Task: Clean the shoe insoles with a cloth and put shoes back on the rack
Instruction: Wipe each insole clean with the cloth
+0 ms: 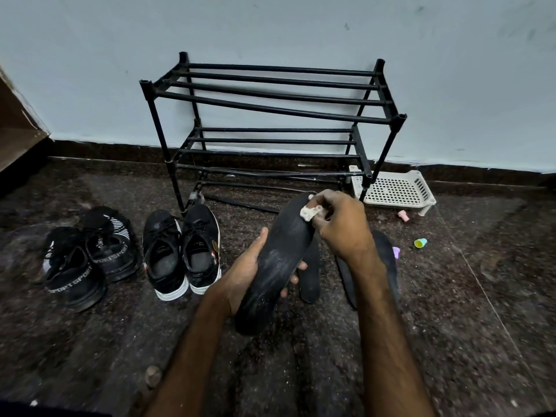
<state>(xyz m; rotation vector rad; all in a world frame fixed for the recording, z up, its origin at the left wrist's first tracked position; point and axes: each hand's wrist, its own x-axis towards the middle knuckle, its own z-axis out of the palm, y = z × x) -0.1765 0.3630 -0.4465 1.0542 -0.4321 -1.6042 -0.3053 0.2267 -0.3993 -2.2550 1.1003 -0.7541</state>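
My left hand (246, 272) grips a black insole (279, 260) from below, fingers curled round its right edge. My right hand (343, 224) pinches a small white cloth (310, 212) and presses it on the insole's far end. More black insoles (311, 275) lie on the floor under my hands, one partly hidden behind my right forearm. A black pair of sneakers with white soles (182, 251) stands left of my hands. A second black pair marked SPORT (87, 257) is further left. The black shoe rack (270, 127) stands bare against the wall.
A white perforated plastic tray (394, 189) lies on the floor by the rack's right leg. Small pink (403, 215), green-yellow (420, 242) and purple (396, 252) bits lie on the dark stone floor at the right. A wooden panel (15, 124) is at the far left.
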